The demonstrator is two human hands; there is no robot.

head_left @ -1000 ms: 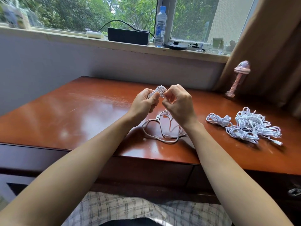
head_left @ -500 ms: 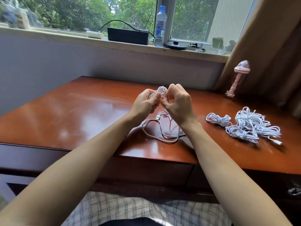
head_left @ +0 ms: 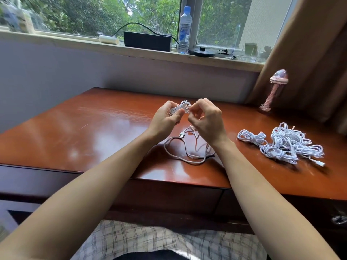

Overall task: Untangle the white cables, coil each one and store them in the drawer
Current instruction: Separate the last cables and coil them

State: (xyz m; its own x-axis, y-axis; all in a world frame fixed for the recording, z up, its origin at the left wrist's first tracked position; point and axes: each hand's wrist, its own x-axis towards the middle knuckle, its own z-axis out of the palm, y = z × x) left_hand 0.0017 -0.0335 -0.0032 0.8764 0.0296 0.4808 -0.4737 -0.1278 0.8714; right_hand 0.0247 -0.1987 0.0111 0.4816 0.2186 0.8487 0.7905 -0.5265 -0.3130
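- Slippage at the small coil point(head_left: 183, 107) looks like the likeliest trouble. Its loops are held at one side only by the left hand point(head_left: 165, 119), and a loosened thumb would probably let them spring apart.
- Snagging is the next risk. The uncoiled run point(head_left: 187, 152), apparently of the same white cable, lies in crossing loops on the desk point(head_left: 84, 132) below the hands, its USB plug point(head_left: 181, 136) uppermost. A hard pull could draw those loops into a knot or drag the slack off the front edge.
- Farther right, the tangled pile point(head_left: 287, 143) lies well apart from the hands, with one wound bundle point(head_left: 250, 136) just beside it. A trailing end swept that way would likely catch in it.
- Left hand: fingers curled, thumb pressing the coil against them, raised above the desk.
- Right hand point(head_left: 206, 121): fingers curled, fingertips pinching the strand at the coil's right side; the exact contact is partly hidden.
- Drawer front point(head_left: 169, 194), under the desk edge, looks closed, and no cable is seen stored yet.
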